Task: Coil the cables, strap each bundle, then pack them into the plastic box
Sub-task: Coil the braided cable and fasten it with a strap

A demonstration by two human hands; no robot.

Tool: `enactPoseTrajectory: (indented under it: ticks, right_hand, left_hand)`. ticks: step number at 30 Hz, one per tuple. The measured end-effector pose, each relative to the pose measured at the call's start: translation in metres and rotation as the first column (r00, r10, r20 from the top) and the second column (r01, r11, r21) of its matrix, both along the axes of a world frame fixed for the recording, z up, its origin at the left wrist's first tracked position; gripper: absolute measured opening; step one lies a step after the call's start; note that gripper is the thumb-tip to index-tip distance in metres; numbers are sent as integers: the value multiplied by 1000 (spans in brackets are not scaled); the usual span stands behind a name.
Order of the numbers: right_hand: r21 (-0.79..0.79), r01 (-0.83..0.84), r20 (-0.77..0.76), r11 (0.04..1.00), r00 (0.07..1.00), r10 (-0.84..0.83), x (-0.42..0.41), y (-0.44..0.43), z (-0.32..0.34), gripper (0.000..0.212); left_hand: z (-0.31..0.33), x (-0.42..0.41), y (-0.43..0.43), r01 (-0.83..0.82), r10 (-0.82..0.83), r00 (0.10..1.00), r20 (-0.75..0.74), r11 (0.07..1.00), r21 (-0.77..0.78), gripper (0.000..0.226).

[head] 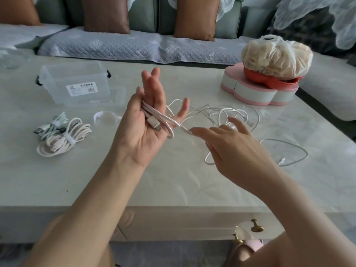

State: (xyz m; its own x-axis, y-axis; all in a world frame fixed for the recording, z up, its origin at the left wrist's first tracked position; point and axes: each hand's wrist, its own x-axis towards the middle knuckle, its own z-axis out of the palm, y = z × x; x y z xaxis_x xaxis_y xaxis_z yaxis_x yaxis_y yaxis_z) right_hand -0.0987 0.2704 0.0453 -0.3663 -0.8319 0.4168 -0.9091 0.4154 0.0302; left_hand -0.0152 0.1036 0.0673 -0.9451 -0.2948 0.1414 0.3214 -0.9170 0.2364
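The pink braided cable (163, 120) loops over the left hand's (142, 128) flat, straight-fingered palm above the table (173, 180). It reaches the right hand's (231, 145) index fingertip, grip unclear. Strapped bundles (61, 135) lie near the plastic box (77, 83).

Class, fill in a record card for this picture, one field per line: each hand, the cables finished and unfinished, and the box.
Left hand: palm up, fingers straight, pink cable looped round it
Right hand: fingertips at the pink cable; grip unclear
Strapped bundles: two, lying on the table, left side
Loose white cables: tangled, beyond the right hand
Plastic box: clear, far left, no cables seen inside
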Motion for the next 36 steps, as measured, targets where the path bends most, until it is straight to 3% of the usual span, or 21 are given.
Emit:
enactPoseTrajectory:
  ticks: [4,9,14,19,24,27,31,36]
  right_hand:
    - [-95,-87,65,992,993,94,4,0,9,28]
    - [-46,-177,40,983,983,179,9,-2,6,50]
    - [-70,-200,18,977,979,201,8,0,8,47]
    - [-83,-162,97,983,981,170,19,0,5,25]
    - [-240,-56,317,969,939,132,38,-5,-2,38]
    - [-300,-25,354,954,925,136,44,-7,-2,39]
    - [-418,43,463,907,870,172,34,-6,2,21]
    - [-493,75,528,867,818,229,32,-8,2,7]
  left_hand:
    - [2,-2,-5,-113,129,989,73,976,-187,50]
    - [-1,-6,1,-188,255,961,104,885,-427,43]
    - [2,-6,8,-183,271,960,74,802,-568,37]
    - [3,-6,15,-113,196,976,91,820,-561,42]
    - [6,-6,15,-117,197,977,85,821,-559,41]
    - [2,-7,19,-97,189,976,105,817,-568,41]
    - [-1,-7,28,-47,116,987,109,868,-495,39]
    - [-3,-7,29,-69,133,987,86,849,-525,42]
